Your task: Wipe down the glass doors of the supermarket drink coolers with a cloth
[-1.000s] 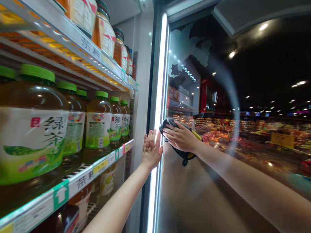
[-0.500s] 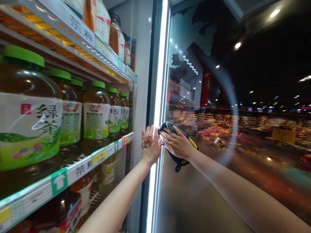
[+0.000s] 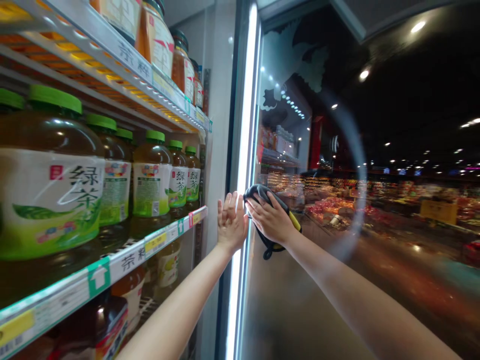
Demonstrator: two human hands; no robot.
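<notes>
My left hand [image 3: 231,223] lies flat with fingers apart, palm against the edge of the cooler door frame beside the bright light strip [image 3: 245,105]. Just to its right, my right hand [image 3: 273,219] presses a dark grey cloth [image 3: 270,246] with a yellow edge to the glass door [image 3: 311,310]. The cloth is bunched under the palm, and a small loop hangs from its lower corner. My fingertips point toward the light strip, close to the left hand.
On the left, cooler shelves carry green-capped tea bottles [image 3: 52,185] behind a price rail [image 3: 123,260], with amber bottles [image 3: 183,70] on the shelf above. Through the glass, lit shop displays [image 3: 337,210] and a yellow sign [image 3: 438,212] show blurred.
My right hand and the cloth have slid slightly left and up on the glass. My left hand stays about where it was. The view has shifted a little, so the bottles sit farther right.
</notes>
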